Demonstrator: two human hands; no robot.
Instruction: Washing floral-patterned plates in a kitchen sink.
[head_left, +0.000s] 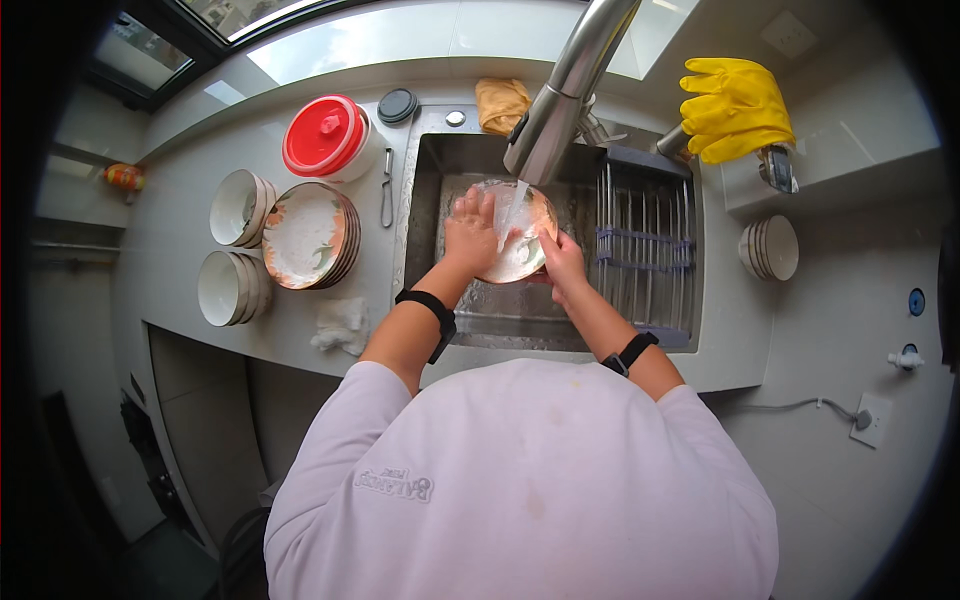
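A floral plate (517, 255) is tilted over the stainless steel sink (510, 330), under water running from the faucet (551, 112). My right hand (564, 262) grips its right rim, thumb on top and fingers beneath. Against the left part of the plate's face lies my left hand (471, 236), palm down with its fingers extended, not gripping. A metal drying rack (645, 247) with grey-purple ends sits in the right side of the sink. On the counter to the left is a stack of floral plates (304, 236).
Stacked bowls (240, 208) and more bowls (225, 289) stand at the left, with a red-lidded container (324, 136), a peeler (387, 187) and a white cloth (341, 324) nearby. An orange cloth (501, 105) lies behind the sink. Yellow rubber gloves (739, 111) hang right, above more bowls (776, 247).
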